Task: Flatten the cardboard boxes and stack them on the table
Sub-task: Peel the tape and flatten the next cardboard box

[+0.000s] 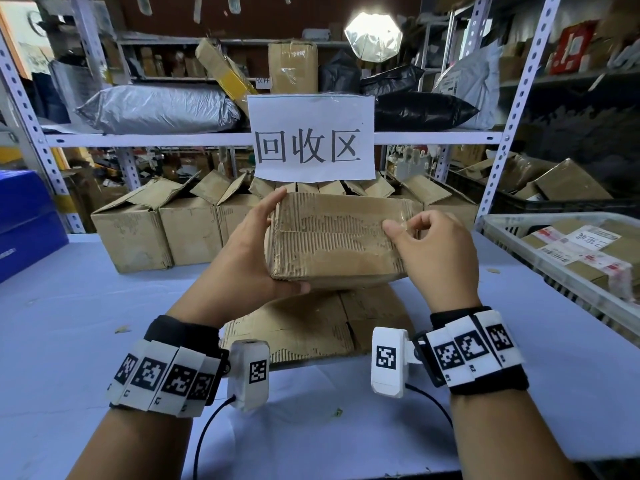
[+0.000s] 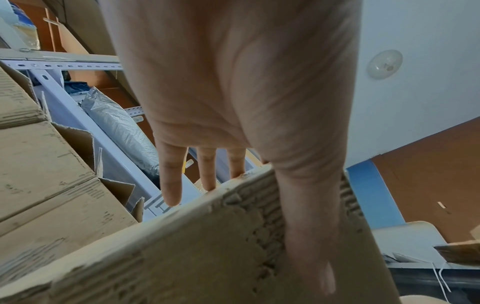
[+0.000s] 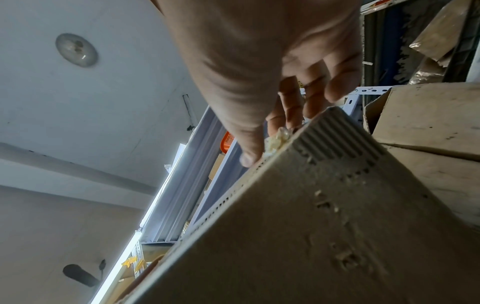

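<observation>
A worn brown cardboard box (image 1: 332, 237) is held above the table, its taped seam facing me. My left hand (image 1: 252, 244) grips its left end, thumb along the near bottom edge and fingers over the far side. In the left wrist view the thumb (image 2: 311, 226) lies across the box (image 2: 182, 257). My right hand (image 1: 426, 244) pinches a strip of clear tape (image 1: 403, 216) at the box's right end. The right wrist view shows a crumpled bit of tape (image 3: 276, 137) between thumb and forefinger at the box corner (image 3: 311, 216). Flattened cardboard (image 1: 311, 327) lies on the table beneath.
The pale blue table (image 1: 86, 323) carries a row of open-flapped boxes (image 1: 156, 230) along its back. A white basket (image 1: 495, 223) of parcels stands at the right, a blue crate (image 1: 24, 220) at the left. Shelving with a paper sign (image 1: 311, 138) rises behind.
</observation>
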`<state>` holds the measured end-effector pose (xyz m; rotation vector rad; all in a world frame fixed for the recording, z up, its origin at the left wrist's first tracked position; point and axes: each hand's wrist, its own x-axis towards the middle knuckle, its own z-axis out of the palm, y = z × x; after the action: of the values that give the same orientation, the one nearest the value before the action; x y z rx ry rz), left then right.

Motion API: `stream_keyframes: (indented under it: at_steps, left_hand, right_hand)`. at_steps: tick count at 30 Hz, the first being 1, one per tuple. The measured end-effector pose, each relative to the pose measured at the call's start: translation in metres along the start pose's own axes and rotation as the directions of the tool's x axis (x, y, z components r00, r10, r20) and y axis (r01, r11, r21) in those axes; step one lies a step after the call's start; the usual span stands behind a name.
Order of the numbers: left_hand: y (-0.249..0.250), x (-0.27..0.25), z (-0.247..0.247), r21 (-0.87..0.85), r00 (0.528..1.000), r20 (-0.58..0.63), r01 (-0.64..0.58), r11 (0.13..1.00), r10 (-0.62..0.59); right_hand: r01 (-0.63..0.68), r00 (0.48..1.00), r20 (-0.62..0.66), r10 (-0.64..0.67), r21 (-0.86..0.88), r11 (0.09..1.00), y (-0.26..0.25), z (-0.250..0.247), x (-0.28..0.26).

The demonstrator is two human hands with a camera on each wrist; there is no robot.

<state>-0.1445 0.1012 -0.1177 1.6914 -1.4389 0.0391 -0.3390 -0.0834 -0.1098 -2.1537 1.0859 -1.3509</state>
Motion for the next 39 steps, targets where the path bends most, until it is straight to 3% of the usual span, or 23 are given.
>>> stream_keyframes:
  at_steps: [6, 10, 13, 15, 18, 24, 28, 32, 34, 39]
  left_hand:
    - [-0.006, -0.002, -0.002, 0.003, 1.0, -0.007, -0.001, 1.0, 0.001]
    - [-0.009, -0.001, -0.002, -0.009, 1.0, -0.011, 0.023, 1.0, -0.023]
    - [-0.01, -0.002, -0.003, -0.036, 0.998, 0.001, 0.055, 0.998, -0.055]
    - [-0.01, -0.002, -0.005, -0.058, 0.997, 0.026, 0.077, 0.995, -0.075]
    - [-0.011, -0.001, -0.006, -0.053, 0.995, 0.046, 0.09, 0.995, -0.088]
    - [-0.001, 0.0, -0.008, 0.002, 0.999, 0.018, 0.05, 0.999, -0.05]
    - [0.005, 0.001, -0.011, 0.009, 0.998, -0.041, 0.04, 0.999, -0.04]
    - [0.003, 0.003, -0.012, 0.03, 0.995, -0.089, 0.053, 0.998, -0.05]
    - [0.002, 0.003, -0.01, 0.075, 0.995, -0.096, 0.047, 0.996, -0.04]
    - [0.013, 0.006, -0.01, 0.337, 0.991, -0.124, 0.096, 0.936, -0.057]
  right_hand:
    - [0.066, 0.998, -0.005, -0.066, 0.045, 0.997, 0.003, -0.005, 0.008]
    - [-0.004, 0.999, 0.034, -0.004, 0.211, 0.977, 0.011, -0.003, 0.013]
    - [-0.149, 0.988, 0.092, 0.121, 0.444, 0.884, 0.016, 0.003, 0.012]
    - [-0.26, 0.965, 0.177, 0.191, 0.587, 0.767, 0.017, 0.005, 0.013]
    - [-0.366, 0.931, 0.261, 0.256, 0.673, 0.643, 0.018, 0.007, 0.012]
    - [-0.37, 0.927, 0.215, 0.307, 0.645, 0.669, 0.017, 0.011, 0.012]
    - [-0.4, 0.916, 0.285, 0.284, 0.71, 0.58, 0.01, 0.007, 0.012]
    - [-0.411, 0.909, 0.369, 0.193, 0.869, 0.275, 0.001, 0.001, 0.009]
    - [-0.444, 0.894, 0.417, 0.167, 0.877, 0.185, -0.003, 0.0, 0.009]
    - [-0.454, 0.891, 0.443, 0.099, 0.86, 0.233, -0.004, 0.003, 0.004]
